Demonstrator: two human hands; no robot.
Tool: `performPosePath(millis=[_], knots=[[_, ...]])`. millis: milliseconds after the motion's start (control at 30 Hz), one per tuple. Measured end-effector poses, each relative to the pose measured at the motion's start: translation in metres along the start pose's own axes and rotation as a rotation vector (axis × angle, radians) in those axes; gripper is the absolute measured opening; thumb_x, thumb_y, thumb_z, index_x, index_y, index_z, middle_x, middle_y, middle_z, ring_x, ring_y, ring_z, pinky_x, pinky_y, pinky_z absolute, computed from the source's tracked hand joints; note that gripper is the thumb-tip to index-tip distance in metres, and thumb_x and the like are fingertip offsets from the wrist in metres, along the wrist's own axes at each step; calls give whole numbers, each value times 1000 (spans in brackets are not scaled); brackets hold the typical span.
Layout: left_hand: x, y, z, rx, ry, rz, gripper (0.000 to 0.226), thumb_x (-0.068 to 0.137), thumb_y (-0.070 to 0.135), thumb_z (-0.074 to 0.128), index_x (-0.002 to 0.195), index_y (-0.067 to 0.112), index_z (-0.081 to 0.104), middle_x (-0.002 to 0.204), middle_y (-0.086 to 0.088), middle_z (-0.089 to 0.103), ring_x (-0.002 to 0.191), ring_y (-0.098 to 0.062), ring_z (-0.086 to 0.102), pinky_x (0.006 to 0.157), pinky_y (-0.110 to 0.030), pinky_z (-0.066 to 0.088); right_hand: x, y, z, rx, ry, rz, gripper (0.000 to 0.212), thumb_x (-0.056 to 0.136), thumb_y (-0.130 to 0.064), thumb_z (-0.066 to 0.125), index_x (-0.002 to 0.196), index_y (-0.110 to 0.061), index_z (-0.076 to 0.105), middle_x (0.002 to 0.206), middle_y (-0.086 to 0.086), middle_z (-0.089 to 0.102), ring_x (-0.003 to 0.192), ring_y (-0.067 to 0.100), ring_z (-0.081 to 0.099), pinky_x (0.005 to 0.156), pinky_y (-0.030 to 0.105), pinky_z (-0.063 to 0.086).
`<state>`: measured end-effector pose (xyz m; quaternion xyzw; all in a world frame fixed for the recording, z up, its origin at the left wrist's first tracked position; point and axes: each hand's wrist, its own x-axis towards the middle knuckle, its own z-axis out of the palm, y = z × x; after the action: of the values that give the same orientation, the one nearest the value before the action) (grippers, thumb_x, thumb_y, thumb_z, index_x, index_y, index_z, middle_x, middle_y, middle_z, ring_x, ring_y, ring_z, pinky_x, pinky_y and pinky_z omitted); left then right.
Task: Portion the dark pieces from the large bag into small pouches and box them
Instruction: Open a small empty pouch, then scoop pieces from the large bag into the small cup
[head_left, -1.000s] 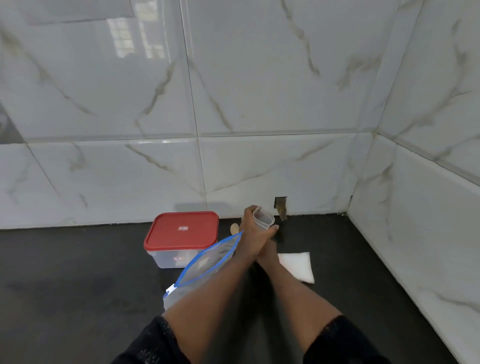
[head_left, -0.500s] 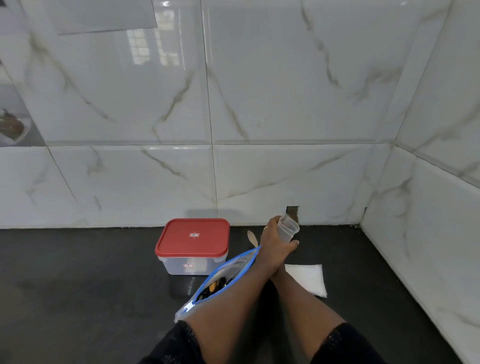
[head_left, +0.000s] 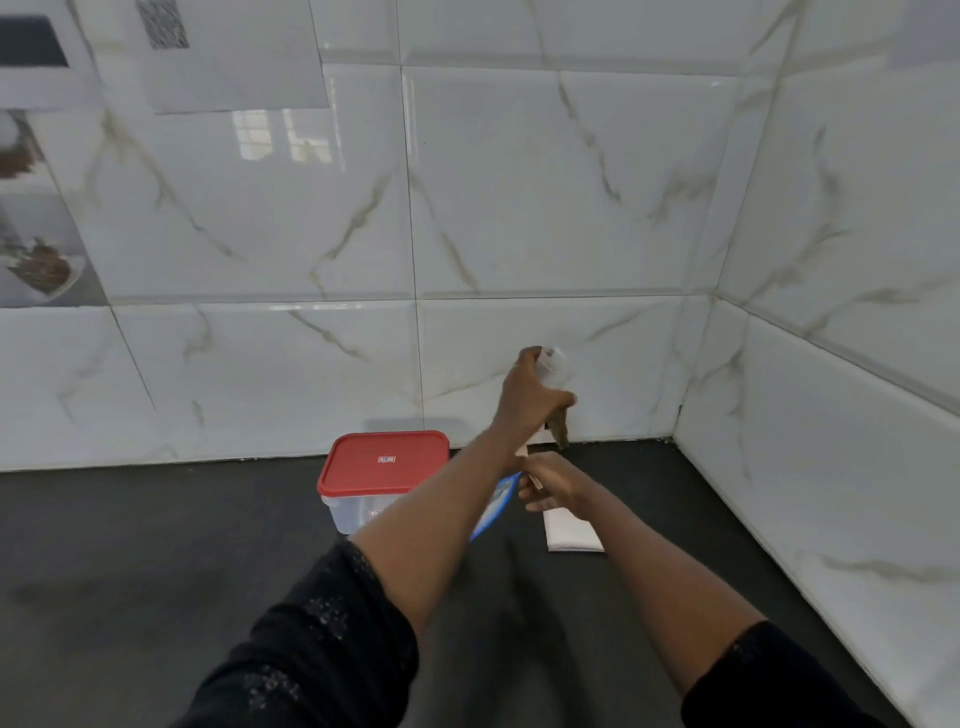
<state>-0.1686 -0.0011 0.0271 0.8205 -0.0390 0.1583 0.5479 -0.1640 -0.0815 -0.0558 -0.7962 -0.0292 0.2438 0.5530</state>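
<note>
My left hand (head_left: 530, 402) is raised in front of the wall and grips a small clear cup (head_left: 555, 366). Below it, my right hand (head_left: 553, 488) has its fingers curled at the blue-rimmed mouth of the large clear bag (head_left: 496, 506), which my left forearm mostly hides. A thin pale thing shows between those fingers. The dark pieces are out of sight. A flat white stack of small pouches (head_left: 571, 535) lies on the counter under my right wrist. The clear box with a red lid (head_left: 384, 462), lid on, stands left of the bag.
The dark counter (head_left: 156, 571) meets marble wall tiles behind and on the right, forming a corner (head_left: 680, 441). A small dark gap in the wall (head_left: 560, 431) sits just behind my hands.
My left hand has lifted the cup higher, up in front of the wall. My right hand has come into sight beside the bag's mouth. The camera tilted up.
</note>
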Motion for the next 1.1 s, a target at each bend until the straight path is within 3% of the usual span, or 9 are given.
performPosePath(millis=[200,300,433,533,600,867,933,1033,1100], knots=[[-1,-14,-60,352,-146,-57,82,66,12,80,136,12,38,130,-13,50,116,-28,47,85,-29,39,-33,-22,-6,-63,-245,-37,26,83,-29,69,102,-18,57,105,2,56,99,17,53,86,36,52],[-10,-22,-75,440,-192,-80,82,66,15,80,137,11,38,131,-12,49,117,-29,45,89,-33,39,-42,-27,2,-198,-271,-42,38,81,-12,72,113,-13,52,101,2,58,94,16,58,75,30,53],[-25,-29,-81,501,-253,-87,80,69,21,80,136,8,38,130,-13,49,116,-29,47,86,-30,38,-41,-30,16,-414,60,-207,6,80,-2,61,82,-7,60,74,6,58,59,11,58,56,24,54],[-31,-31,-83,467,-280,-109,76,70,25,79,134,8,40,129,-12,52,113,-26,50,83,-29,38,-39,-39,17,-430,287,-263,9,82,-6,61,79,1,66,67,12,60,44,12,56,43,17,50],[-33,-31,-84,451,-302,-128,76,70,27,79,133,8,40,129,-11,52,112,-26,50,83,-29,39,-39,-45,14,-448,393,-300,13,81,-7,63,77,4,69,64,14,61,42,13,55,46,20,48],[-35,-41,-80,586,-296,-169,63,74,20,74,128,4,44,127,-15,53,112,-29,49,81,-29,39,-41,-51,-12,-378,545,-297,9,80,-2,62,76,3,69,67,17,64,31,3,54,42,12,49],[-32,-44,-77,584,-253,-163,55,74,20,73,121,3,50,122,-15,56,109,-28,50,78,-28,39,-39,-48,-15,-447,567,-279,10,81,-2,61,76,0,69,72,17,66,44,11,62,49,17,52],[-21,-41,-70,586,-214,-144,45,73,15,69,113,1,54,116,-14,58,105,-27,51,75,-26,38,-34,-47,-21,-567,599,-252,18,83,-7,58,94,0,71,94,18,68,81,28,68,77,31,56],[-14,-42,-65,589,-200,-144,42,74,13,67,112,1,54,115,-13,58,104,-26,51,75,-26,38,-32,-46,-23,-653,600,-251,22,86,-8,55,101,-1,69,102,18,66,91,30,65,79,30,51]])
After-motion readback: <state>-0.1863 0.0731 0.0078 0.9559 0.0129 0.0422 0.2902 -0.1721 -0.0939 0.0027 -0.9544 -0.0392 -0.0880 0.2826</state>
